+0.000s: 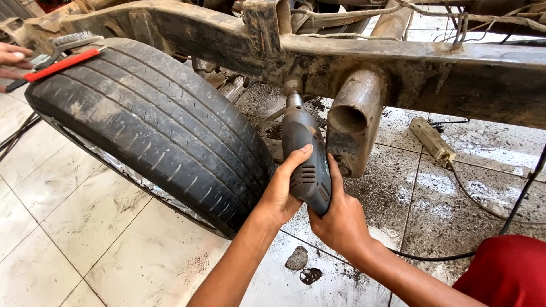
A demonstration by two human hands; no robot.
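Right now both hands wrap one grey power drill (pixel 305 162): the left hand (pixel 280 196) clasps its body from the tyre side with the thumb up over the casing, and the right hand (pixel 340 219) cups the rear end from below, fingers closed around it. From this grip the tool's long axis runs up and slightly left, its nose meeting the underside of the rusty chassis beam (pixel 398 68) just left of the open steel tube (pixel 354 113). Neither hand is clearly nearer the tip, though the left sits a little higher. A worn tyre (pixel 153 125) stands touching the left forearm's side, with a red-handled wire brush (pixel 60 62) lying on its tread (another person's fingers (pixel 12 57) rest by its end). No readable label shows; a pale power strip (pixel 432 141) lies on the dusty tiled floor (pixel 85 227) to the right, well apart.
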